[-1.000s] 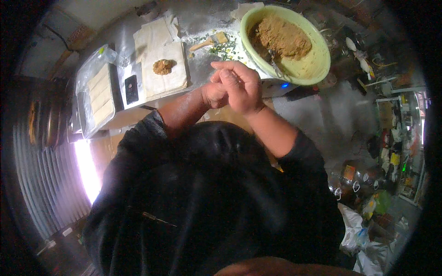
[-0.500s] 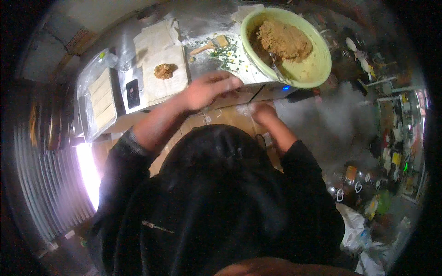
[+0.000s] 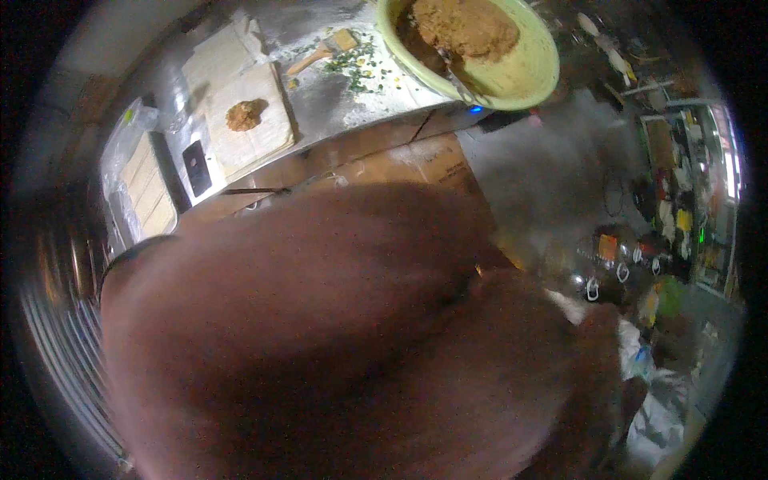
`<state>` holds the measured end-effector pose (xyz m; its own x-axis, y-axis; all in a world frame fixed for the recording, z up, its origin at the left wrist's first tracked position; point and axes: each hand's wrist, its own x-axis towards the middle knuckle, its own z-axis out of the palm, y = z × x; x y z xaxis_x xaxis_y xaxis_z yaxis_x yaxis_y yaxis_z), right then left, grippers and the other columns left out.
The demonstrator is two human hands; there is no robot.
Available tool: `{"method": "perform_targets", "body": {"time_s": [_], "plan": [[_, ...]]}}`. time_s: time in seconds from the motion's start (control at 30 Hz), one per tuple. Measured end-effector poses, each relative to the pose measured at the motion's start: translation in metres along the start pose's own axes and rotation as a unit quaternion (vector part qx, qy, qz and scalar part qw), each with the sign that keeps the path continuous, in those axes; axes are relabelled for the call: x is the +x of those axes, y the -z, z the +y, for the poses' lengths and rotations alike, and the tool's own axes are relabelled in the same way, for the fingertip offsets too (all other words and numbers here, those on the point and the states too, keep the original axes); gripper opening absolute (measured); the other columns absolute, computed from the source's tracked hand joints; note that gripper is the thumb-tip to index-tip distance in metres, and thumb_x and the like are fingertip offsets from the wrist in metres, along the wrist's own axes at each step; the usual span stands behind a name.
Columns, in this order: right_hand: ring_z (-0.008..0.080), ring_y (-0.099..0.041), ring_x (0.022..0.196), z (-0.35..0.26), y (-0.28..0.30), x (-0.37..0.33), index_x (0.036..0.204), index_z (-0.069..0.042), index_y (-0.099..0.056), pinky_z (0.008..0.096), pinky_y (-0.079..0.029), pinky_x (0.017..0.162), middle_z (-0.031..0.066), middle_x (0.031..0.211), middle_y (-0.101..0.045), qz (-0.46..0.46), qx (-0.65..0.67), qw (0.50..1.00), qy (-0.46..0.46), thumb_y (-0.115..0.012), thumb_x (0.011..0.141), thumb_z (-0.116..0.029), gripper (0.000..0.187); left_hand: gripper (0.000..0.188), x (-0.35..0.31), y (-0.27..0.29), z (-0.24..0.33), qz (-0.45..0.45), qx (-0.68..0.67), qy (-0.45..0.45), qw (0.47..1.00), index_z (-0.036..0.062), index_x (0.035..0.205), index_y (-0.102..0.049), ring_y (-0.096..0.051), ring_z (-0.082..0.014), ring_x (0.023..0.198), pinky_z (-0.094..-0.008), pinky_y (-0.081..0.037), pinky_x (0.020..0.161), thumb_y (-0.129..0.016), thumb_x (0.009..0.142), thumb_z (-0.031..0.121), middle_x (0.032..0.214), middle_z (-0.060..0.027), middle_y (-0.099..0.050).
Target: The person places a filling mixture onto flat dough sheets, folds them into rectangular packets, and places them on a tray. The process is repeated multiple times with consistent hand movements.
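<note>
Very close to the camera, blurred skin of my hand or hands (image 3: pixel 320 304) fills the lower middle. I cannot tell left from right there, and the fingers are too smeared to show what they hold, if anything. Past it on the metal table, a lump of brown filling (image 3: pixel 245 115) rests on a stack of pale dough sheets (image 3: pixel 256 148). A large light-green bowl (image 3: pixel 524 96) holds a mass of brown filling (image 3: pixel 472 28) and a metal utensil (image 3: pixel 456 76). Between bowl and sheets lies a wooden-handled brush (image 3: pixel 316 56) beside chopped greens (image 3: pixel 352 70) and flour.
A dark phone (image 3: pixel 195 168) lies left of the stack, near a tray of pale sheets (image 3: pixel 148 188) with clear plastic around it. Cardboard (image 3: pixel 436 164) shows below the table edge. Clear bottles (image 3: pixel 620 268) and white bags (image 3: pixel 660 416) stand at the right.
My hands have left the table edge, and blurred skin now covers the lower middle close to the camera. The view has shifted, so the table and bowl appear higher and further left.
</note>
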<state>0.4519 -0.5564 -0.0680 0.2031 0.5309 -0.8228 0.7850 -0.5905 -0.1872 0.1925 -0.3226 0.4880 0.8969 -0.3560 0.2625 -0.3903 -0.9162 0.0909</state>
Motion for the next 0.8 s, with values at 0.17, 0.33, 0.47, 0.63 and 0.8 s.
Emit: {"method": "perform_targets", "body": {"time_s": [0.17, 0.33, 0.47, 0.63, 0.8], "plan": [[0.0351, -0.066, 0.108, -0.010, 0.008, 0.018, 0.137, -0.011, -0.057, 0.0486, -0.052, 0.092, 0.0165, 0.121, -0.068, 0.031, 0.007, 0.999, 0.017, -0.051, 0.100, -0.039, 0.047, 0.031, 0.000, -0.004, -0.008, -0.016, -0.022, -0.022, 0.999, 0.0129, 0.101, -0.072, -0.070, -0.0320, 0.089, -0.0455, -0.057, 0.079, -0.075, 0.081, 0.036, 0.095, -0.0080, -0.073], [0.0336, -0.066, 0.106, -0.029, 0.019, 0.034, 0.136, -0.011, -0.057, 0.0481, -0.052, 0.091, 0.0155, 0.120, -0.068, 0.056, 0.008, 0.998, 0.030, -0.052, 0.101, -0.039, 0.046, 0.029, -0.009, -0.003, -0.010, -0.026, -0.041, -0.033, 0.998, 0.0117, 0.101, -0.072, -0.071, -0.0323, 0.088, -0.0457, -0.057, 0.076, -0.074, 0.081, 0.033, 0.094, -0.0091, -0.072], [0.0325, -0.067, 0.105, -0.039, 0.026, 0.036, 0.136, -0.010, -0.058, 0.0476, -0.053, 0.089, 0.0147, 0.119, -0.069, 0.076, 0.014, 0.996, 0.039, -0.053, 0.101, -0.039, 0.046, 0.028, -0.016, -0.005, -0.017, -0.022, -0.057, -0.045, 0.997, 0.0107, 0.100, -0.072, -0.071, -0.0325, 0.087, -0.0459, -0.058, 0.074, -0.074, 0.081, 0.031, 0.093, -0.0100, -0.072], [0.0311, -0.067, 0.103, -0.045, 0.035, 0.040, 0.135, -0.009, -0.058, 0.0471, -0.054, 0.087, 0.0138, 0.117, -0.069, 0.099, 0.027, 0.994, 0.024, -0.055, 0.101, -0.038, 0.045, 0.027, -0.023, -0.001, -0.035, -0.014, -0.069, -0.070, 0.995, 0.0095, 0.099, -0.071, -0.071, -0.0327, 0.086, -0.0461, -0.058, 0.072, -0.073, 0.081, 0.029, 0.092, -0.0112, -0.071], [0.0297, -0.067, 0.102, -0.056, 0.050, 0.042, 0.134, -0.008, -0.059, 0.0466, -0.054, 0.086, 0.0128, 0.116, -0.069, 0.114, 0.010, 0.993, 0.034, -0.056, 0.101, -0.038, 0.045, 0.026, -0.063, 0.003, -0.052, 0.011, -0.102, -0.081, 0.991, 0.0083, 0.099, -0.071, -0.071, -0.0330, 0.084, -0.0464, -0.059, 0.070, -0.073, 0.081, 0.026, 0.091, -0.0123, -0.071]]}}
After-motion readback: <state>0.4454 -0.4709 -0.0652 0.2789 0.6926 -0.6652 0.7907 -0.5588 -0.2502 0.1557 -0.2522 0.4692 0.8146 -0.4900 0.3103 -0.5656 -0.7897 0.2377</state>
